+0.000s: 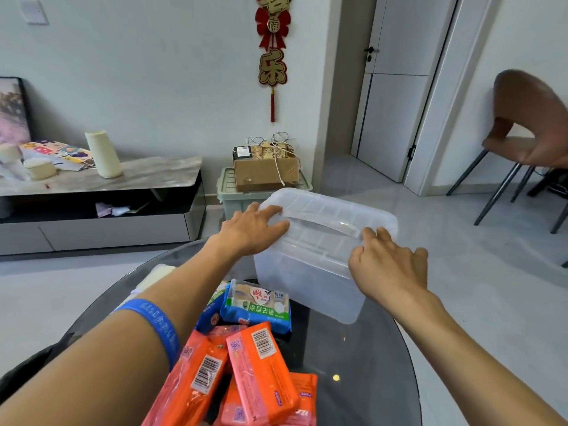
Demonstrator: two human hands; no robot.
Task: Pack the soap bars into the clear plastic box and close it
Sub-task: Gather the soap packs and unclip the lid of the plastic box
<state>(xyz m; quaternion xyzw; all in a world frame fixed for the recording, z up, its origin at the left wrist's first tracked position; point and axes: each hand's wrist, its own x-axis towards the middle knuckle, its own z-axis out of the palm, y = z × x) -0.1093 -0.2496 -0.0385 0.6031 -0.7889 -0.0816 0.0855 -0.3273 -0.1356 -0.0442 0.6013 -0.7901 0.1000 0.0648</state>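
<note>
Left hand (250, 230) fingers (273, 210) spread flat on the lid of the clear lidded plastic box (322, 256), not clenched. Right hand (387, 265) fingers (373, 238) curl over the lid's near edge by the handle. Box sits at the far edge of the round dark glass tabletop (368, 364). Orange wrapped soap bars (258, 370) and a blue-green one (256, 305) pile at the near edge; right side bare. Grey tiled floor (461, 241) beyond.

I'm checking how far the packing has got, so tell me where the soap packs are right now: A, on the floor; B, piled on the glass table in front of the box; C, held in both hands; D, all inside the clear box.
B: the orange soap packs and the blue-and-green pack lie on the glass table in front of the lidded clear box, which both hands touch.
</note>
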